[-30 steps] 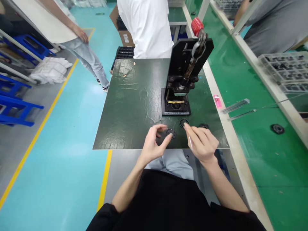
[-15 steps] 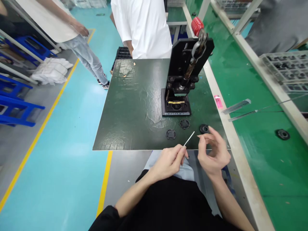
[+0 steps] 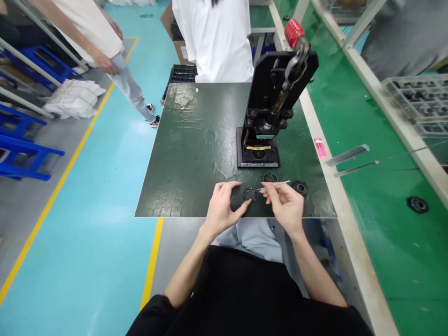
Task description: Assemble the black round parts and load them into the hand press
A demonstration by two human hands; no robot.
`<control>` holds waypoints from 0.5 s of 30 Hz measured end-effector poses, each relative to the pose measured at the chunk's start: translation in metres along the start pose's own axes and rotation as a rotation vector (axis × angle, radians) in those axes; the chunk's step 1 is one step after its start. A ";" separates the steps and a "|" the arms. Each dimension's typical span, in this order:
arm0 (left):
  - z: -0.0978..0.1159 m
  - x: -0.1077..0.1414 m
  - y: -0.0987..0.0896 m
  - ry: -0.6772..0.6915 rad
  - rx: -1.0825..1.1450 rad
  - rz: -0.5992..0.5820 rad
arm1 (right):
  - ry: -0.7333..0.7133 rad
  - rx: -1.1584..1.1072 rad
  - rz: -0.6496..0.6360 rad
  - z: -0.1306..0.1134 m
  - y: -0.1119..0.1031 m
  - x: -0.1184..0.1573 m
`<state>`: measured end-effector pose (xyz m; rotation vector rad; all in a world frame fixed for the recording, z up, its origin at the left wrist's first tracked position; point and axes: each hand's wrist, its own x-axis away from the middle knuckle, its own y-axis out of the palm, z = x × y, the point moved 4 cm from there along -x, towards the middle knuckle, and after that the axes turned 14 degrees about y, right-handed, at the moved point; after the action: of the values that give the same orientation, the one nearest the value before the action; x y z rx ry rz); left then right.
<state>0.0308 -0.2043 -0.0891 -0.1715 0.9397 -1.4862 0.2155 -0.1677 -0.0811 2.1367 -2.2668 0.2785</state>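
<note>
My left hand rests at the front edge of the dark green tabletop, thumb and fingers apart beside a round black part. The thumb tip is at that part's near rim; whether it presses on it I cannot tell. Pinched in my right hand is a thin white stick, its left end close to the same part. A second round black part lies just behind, partly covered by my right fingers. To the right of that hand sits a thicker black ring.
A black hand press with a red-wrapped handle stands behind the parts. Bundled thin rods and another black ring lie to the right. One person in white is across the table; another stands left.
The white stick has passed from my left hand to my right. My left hand has moved left and opened by the nearer round part; my right hand has come left towards it.
</note>
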 end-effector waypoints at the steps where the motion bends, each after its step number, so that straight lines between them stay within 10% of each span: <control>1: -0.004 -0.002 0.002 0.007 0.013 -0.020 | -0.002 -0.006 -0.021 0.003 0.007 -0.005; 15: 0.001 -0.004 0.010 0.046 0.011 -0.025 | -0.005 0.069 -0.013 0.019 0.015 -0.013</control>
<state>0.0401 -0.2003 -0.0931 -0.1419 0.9694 -1.5242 0.2032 -0.1572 -0.1037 2.1857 -2.2779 0.3567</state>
